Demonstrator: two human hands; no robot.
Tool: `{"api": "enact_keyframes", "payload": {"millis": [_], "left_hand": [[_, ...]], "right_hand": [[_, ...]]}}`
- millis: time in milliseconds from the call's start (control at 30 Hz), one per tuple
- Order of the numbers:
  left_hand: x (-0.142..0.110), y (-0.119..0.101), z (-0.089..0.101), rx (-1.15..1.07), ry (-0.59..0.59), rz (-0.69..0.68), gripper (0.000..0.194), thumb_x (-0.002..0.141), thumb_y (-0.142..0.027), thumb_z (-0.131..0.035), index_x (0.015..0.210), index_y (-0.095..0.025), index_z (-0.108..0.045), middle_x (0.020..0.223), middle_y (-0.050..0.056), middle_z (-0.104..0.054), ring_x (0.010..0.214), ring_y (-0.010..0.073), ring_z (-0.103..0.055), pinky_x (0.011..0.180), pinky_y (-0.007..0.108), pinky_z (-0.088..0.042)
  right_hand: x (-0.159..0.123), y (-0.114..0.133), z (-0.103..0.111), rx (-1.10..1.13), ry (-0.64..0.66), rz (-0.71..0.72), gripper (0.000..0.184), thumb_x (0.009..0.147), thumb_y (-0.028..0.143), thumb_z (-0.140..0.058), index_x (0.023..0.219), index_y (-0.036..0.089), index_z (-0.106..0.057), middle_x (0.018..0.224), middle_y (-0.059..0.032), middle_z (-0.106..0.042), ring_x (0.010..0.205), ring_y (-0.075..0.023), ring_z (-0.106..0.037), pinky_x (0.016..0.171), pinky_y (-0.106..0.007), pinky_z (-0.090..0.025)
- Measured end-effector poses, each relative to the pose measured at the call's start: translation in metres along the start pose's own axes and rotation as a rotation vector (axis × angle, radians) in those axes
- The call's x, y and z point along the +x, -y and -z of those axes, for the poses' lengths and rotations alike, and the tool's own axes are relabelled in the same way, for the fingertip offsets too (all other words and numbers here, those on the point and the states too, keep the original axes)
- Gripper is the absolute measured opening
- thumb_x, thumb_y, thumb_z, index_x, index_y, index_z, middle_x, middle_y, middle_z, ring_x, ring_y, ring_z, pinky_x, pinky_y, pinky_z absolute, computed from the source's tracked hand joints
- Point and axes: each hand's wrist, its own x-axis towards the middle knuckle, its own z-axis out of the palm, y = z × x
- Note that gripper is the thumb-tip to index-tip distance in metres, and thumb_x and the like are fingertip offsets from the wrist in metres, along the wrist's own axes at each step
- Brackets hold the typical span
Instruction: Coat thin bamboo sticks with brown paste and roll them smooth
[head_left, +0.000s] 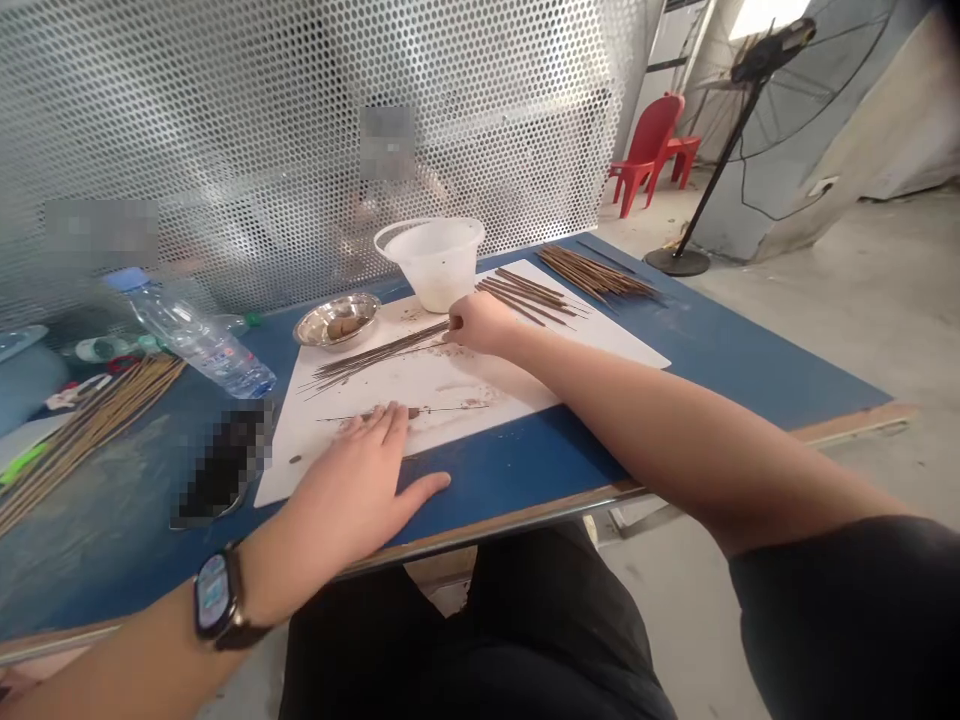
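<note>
My left hand (360, 470) lies flat on white paper (300, 470), fingers stretched over a thin stick (461, 408) with brown paste (413, 412) round its middle. Part of that stick is hidden under the fingers. Farther forward, my right hand (484, 322) is curled closed at the right end of a bundle of thin dark sticks (375, 356). Something small and brown shows at its fingertips; whether it is paste or stick ends I cannot tell. A metal bowl (306, 332) holding brown lumps (346, 326) stands behind the bundle. Brown smears mark the paper.
A white plastic bucket (439, 255) stands behind my right hand. Coated brown sticks (529, 292) lie to its right, with another pile (592, 272) beyond. At left are a water bottle (199, 340), a blurred dark object (223, 465) and long tan sticks (97, 425). Perforated metal (262, 130) borders the table.
</note>
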Motion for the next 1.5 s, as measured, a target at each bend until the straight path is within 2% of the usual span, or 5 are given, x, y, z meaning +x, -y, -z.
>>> {"api": "enact_keyframes", "payload": {"millis": [100, 400, 733, 1133, 1500], "left_hand": [[0.005, 0.002, -0.003, 0.033, -0.003, 0.002, 0.101, 0.092, -0.082, -0.04, 0.165, -0.012, -0.038, 0.167, 0.019, -0.043, 0.156, 0.0401, -0.038, 0.126, 0.053, -0.034], [0.102, 0.023, -0.003, -0.087, 0.115, 0.016, 0.114, 0.094, -0.083, -0.027, 0.168, 0.003, -0.016, 0.175, 0.027, -0.006, 0.163, 0.0415, -0.006, 0.132, 0.055, -0.012], [-0.004, 0.006, 0.008, -0.01, 0.166, -0.038, 0.113, 0.092, -0.087, -0.03, 0.169, -0.005, -0.025, 0.176, 0.018, -0.014, 0.162, 0.0408, -0.021, 0.131, 0.053, -0.023], [0.092, 0.024, 0.006, -0.076, 0.179, -0.052, 0.109, 0.097, -0.079, -0.027, 0.169, 0.001, -0.012, 0.177, 0.02, -0.002, 0.164, 0.0357, -0.006, 0.132, 0.049, -0.014], [-0.015, 0.002, 0.018, -0.064, 0.17, -0.083, 0.111, 0.087, -0.089, -0.042, 0.168, -0.014, -0.032, 0.174, 0.014, -0.026, 0.159, 0.042, -0.027, 0.13, 0.056, -0.027]], "right_hand": [[-0.005, 0.008, 0.005, 0.001, 0.024, 0.005, 0.019, 0.089, 0.037, -0.079, 0.085, 0.018, -0.076, 0.091, -0.0066, -0.078, 0.084, -0.0197, -0.065, 0.066, -0.028, -0.042], [-0.018, 0.019, 0.015, -0.092, 0.005, 0.115, 0.02, 0.097, 0.035, -0.069, 0.089, 0.017, -0.073, 0.092, -0.0082, -0.075, 0.087, -0.0213, -0.064, 0.065, -0.031, -0.037], [-0.015, 0.016, 0.001, -0.046, 0.035, 0.134, 0.018, 0.095, 0.032, -0.07, 0.086, 0.016, -0.072, 0.091, -0.0092, -0.074, 0.085, -0.0213, -0.061, 0.066, -0.031, -0.036], [-0.014, 0.013, -0.001, -0.094, 0.03, 0.139, 0.021, 0.097, 0.033, -0.066, 0.089, 0.014, -0.073, 0.09, -0.0095, -0.074, 0.083, -0.021, -0.06, 0.066, -0.031, -0.036], [-0.014, 0.018, -0.006, -0.043, 0.025, 0.148, 0.027, 0.097, 0.035, -0.061, 0.08, 0.017, -0.069, 0.08, -0.0072, -0.07, 0.072, -0.0181, -0.052, 0.062, -0.031, -0.032]]}}
